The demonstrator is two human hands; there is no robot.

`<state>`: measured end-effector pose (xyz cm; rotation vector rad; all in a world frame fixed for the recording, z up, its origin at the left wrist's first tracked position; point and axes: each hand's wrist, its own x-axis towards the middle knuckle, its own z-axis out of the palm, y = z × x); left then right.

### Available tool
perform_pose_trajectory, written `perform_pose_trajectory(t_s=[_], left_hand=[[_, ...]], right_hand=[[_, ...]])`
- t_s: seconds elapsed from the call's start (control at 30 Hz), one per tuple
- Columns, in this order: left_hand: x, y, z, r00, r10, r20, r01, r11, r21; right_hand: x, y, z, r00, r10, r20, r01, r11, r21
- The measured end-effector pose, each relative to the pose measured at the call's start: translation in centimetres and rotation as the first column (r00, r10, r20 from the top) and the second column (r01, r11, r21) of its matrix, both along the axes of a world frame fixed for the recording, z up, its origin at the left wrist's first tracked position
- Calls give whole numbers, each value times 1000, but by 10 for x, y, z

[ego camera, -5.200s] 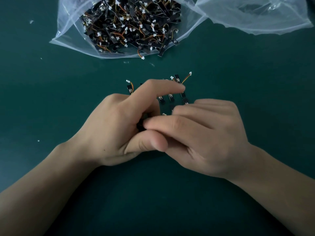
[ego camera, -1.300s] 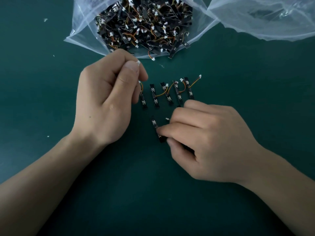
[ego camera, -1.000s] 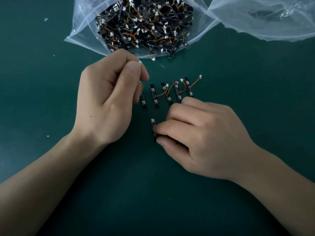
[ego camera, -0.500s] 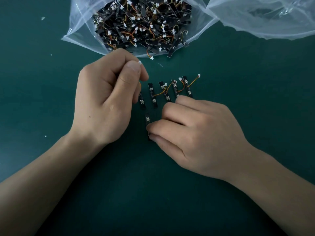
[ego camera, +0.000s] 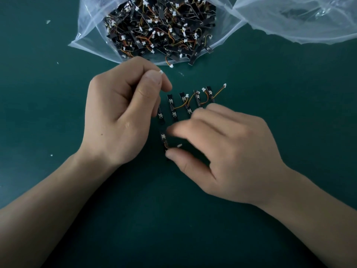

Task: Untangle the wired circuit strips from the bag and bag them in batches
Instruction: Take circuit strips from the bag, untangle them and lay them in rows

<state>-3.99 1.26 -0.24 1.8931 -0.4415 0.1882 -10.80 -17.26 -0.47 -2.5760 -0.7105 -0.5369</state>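
- Circuit strips [ego camera: 171,107]: we count four laid side by side in a row on the counter [ego camera: 289,113], orange wires looping between them. The row is between the two hands, near the bag's mouth.
- A fifth strip [ego camera: 160,115] is at the row's left end, partly hidden behind left-hand fingers.
- Left hand [ego camera: 119,113] is curled, thumb and forefinger pinching a white connector [ego camera: 160,72] above that fifth strip. Its wire is hidden by the fingers.
- A loose strip [ego camera: 163,136] lies lengthwise just below the row, with a white plug [ego camera: 179,145] beside it.
- Right hand [ego camera: 228,151] is blurred, fingers curved and spread away from the thumb. The thumb tip touches the loose strip's near end. We can't tell whether it grips.
- The bag [ego camera: 90,31] is clear plastic at top centre, packed with a tangled pile [ego camera: 158,28]. A few pieces poke out of its mouth.
- A second bag [ego camera: 299,22] lies at top right, just beside the first.
- White scraps [ego camera: 48,21] dot the counter on the left.
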Motion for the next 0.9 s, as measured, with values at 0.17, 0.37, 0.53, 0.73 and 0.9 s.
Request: perform_pose_trajectory(t_s=[0.17,0.37,0.53,0.73,0.9], left_hand=[[-7,2,3,977,-154,147,133,981,141],[-8,2,-2,933,-324,157,288,933,214],[-10,2,-4,910,-372,185,307,903,302],[-8,3,0,930,-327,171,281,928,246],[-8,2,3,958,-224,178,184,959,214]], right_hand=[[2,-13,0,997,-69,20,61,964,261],[7,-15,-4,998,-11,55,-4,965,263],[7,-16,-6,999,-9,38,-1,966,258],[7,-15,-3,997,-71,-12,71,948,311],[6,-18,2,990,-134,-50,143,916,375]])
